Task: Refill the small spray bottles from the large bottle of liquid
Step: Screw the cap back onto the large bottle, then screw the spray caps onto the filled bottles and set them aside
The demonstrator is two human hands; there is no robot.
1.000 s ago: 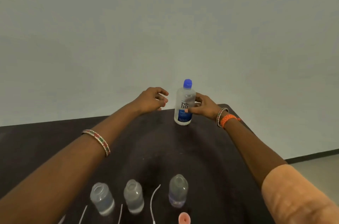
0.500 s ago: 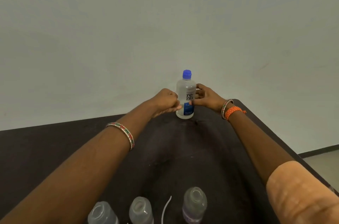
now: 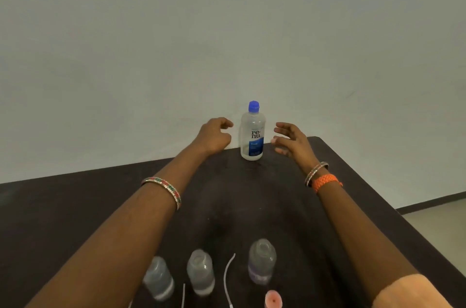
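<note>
Head view: having let go of the large bottle [image 3: 252, 131] since half a second ago, now flanking it with both hands drawn slightly apart from its sides. Standing upright just above the middle of the frame, at the far edge of the dark table [image 3: 75, 206], against the pale wall [image 3: 227, 17]. Showing a clear body, a blue cap [image 3: 254, 106] still on, and a label reading "re-nu" in dark letters over a blue band with "fresh" in white; smaller print below too fine to read.

Hovering left of the bottle, the left hand [image 3: 214, 136], fingers loosely curled and holding nothing, a small gap showing between it and the plastic. Hovering right of it, the right hand [image 3: 290, 141], fingers spread and slightly bent, also holding nothing. Wearing a beaded bangle [image 3: 164, 189] on the left wrist, a thin bangle and an orange woven band [image 3: 326, 181] on the right.

Sitting along the bottom of the frame, three small spray bottles: left one [image 3: 158, 277], middle one [image 3: 200, 273], right one [image 3: 262, 261], all uncapped, blurred, translucent; fill levels impossible to judge. Lying between the middle and right ones, a thin white tube [image 3: 227, 277], running off the lower edge. Peeking in at the bottom, a pink round thing [image 3: 273, 300], cut off and hard to identify. Filling the lower right corner, a peach sleeve [image 3: 408, 292].
</note>
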